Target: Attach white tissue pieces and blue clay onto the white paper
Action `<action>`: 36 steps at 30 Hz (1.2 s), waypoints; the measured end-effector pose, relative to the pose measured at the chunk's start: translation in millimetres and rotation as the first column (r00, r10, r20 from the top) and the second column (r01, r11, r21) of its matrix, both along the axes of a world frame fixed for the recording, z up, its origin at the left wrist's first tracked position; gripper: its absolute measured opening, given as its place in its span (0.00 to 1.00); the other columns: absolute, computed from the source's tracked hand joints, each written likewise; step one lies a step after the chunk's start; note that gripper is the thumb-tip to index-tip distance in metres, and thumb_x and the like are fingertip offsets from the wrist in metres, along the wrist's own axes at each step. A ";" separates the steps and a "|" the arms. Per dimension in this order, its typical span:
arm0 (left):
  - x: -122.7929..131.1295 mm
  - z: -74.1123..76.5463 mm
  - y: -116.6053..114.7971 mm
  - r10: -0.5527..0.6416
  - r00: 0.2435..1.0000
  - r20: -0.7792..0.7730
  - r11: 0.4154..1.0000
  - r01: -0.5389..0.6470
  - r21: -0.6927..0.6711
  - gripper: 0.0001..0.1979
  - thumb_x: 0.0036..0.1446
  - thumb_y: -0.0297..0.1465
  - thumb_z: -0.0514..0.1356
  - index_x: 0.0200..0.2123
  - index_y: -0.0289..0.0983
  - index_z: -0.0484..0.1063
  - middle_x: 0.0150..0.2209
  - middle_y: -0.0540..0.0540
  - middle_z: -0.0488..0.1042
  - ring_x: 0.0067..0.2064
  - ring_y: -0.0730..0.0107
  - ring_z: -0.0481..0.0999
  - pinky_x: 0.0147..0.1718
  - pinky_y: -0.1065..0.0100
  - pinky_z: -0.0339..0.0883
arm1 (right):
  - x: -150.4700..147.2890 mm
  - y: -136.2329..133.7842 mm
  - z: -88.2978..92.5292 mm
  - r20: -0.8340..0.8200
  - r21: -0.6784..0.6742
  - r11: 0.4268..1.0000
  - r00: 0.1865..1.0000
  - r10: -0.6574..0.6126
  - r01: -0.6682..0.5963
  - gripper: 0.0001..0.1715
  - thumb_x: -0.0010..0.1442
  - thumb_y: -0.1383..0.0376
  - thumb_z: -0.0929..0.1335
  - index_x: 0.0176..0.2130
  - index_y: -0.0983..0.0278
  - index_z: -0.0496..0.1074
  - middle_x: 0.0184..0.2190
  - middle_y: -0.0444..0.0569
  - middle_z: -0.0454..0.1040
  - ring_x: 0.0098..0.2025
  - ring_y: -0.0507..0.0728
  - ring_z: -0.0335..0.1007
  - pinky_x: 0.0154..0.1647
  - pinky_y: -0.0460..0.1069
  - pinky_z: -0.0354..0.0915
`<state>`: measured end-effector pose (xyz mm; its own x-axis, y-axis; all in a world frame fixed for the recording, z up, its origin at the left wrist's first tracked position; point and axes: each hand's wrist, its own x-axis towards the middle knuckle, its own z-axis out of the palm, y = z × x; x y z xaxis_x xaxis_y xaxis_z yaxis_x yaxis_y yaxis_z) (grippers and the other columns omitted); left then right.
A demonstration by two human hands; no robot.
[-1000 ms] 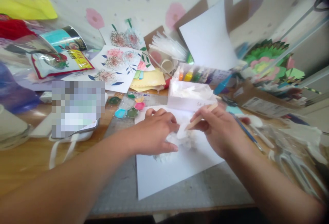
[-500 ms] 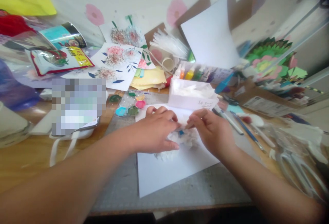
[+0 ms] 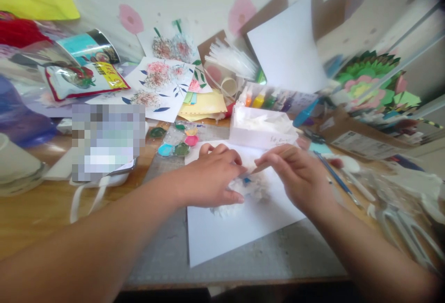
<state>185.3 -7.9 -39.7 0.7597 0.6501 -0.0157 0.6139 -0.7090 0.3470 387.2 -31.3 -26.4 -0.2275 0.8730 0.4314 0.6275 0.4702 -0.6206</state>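
Observation:
My left hand [image 3: 218, 177] rests over a white sheet of paper [image 3: 229, 240], its fingers curved and its thumb apart. Its fingertips are at a cluster of ruffled white pieces [image 3: 257, 187] on the sheet. A small blue spot shows among the pieces. Just right of the cluster, my right hand [image 3: 295, 170] is closed in a pinch, its fingertips close to the left ones. What it pinches, if anything, is too small and blurred to name. More white ruffled material [image 3: 227, 210] shows below my left hand.
A white box [image 3: 264, 136] of white pieces stands behind the sheet. Paint wells [image 3: 181, 149] and a phone [image 3: 107, 145] are to the left. Brushes [image 3: 339, 180] and large scissors [image 3: 399, 228] lie to the right. A grey cutting mat [image 3: 160, 247] is underneath.
My right hand has drawn slightly right and back from the left fingertips, showing more of the white cluster. The left hand stays in nearly the same place. The view has shifted a little.

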 end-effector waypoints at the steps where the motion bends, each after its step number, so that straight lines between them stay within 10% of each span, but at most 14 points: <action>1: 0.0 0.2 0.0 -0.001 1.000 -0.002 1.000 0.001 -0.003 0.23 0.53 0.47 0.58 0.51 0.46 0.68 0.52 0.44 0.65 0.53 0.53 0.59 0.51 0.52 0.46 | 0.0 0.3 -2.1 0.010 -0.004 1.000 1.000 0.016 -0.016 0.12 0.63 0.63 0.64 0.31 0.61 0.73 0.30 0.45 0.78 0.34 0.54 0.74 0.35 0.47 0.66; 23: 0.0 2.1 -0.1 0.001 1.000 -0.013 1.000 -0.001 0.005 0.21 0.53 0.46 0.58 0.49 0.46 0.69 0.50 0.46 0.66 0.52 0.55 0.59 0.49 0.53 0.48 | -0.2 13.5 -17.4 0.254 -0.085 0.996 0.965 0.059 -0.038 0.10 0.61 0.64 0.64 0.28 0.61 0.70 0.24 0.42 0.75 0.28 0.54 0.70 0.30 0.48 0.60; 36: 0.5 1.9 0.3 0.005 1.000 0.007 1.000 -0.005 0.010 0.20 0.53 0.46 0.59 0.48 0.46 0.69 0.50 0.47 0.66 0.52 0.55 0.59 0.48 0.55 0.49 | 7.5 -1.2 -18.7 -0.140 -0.120 0.984 0.984 0.114 -0.131 0.10 0.62 0.64 0.65 0.30 0.60 0.73 0.29 0.43 0.77 0.34 0.52 0.73 0.38 0.47 0.66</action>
